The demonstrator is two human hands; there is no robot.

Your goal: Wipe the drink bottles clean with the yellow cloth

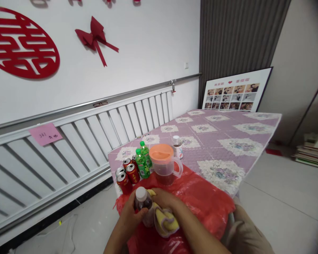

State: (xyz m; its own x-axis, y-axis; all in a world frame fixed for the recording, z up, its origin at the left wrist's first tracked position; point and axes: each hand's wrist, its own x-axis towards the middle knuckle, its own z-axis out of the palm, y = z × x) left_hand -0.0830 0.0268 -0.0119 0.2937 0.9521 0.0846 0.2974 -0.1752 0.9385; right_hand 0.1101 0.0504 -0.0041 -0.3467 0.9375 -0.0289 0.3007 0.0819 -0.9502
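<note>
Lower ctr of frame: my left grip (129, 218) is wrapped round the white-capped bottle (143, 204) over the red sheet (204, 201). My right grip (169, 203) is closed on a yellow cloth (166, 221), pressed vs. the bottle's side.

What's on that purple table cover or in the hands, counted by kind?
Red cans: 4
Green bottles: 2
White-capped bottles: 2, counting the held bottle in the left hand
Orange-lidded pitcher: 1
Yellow cloth: 1, in the right hand
Red plastic sheet: 1
Total: 11
</note>
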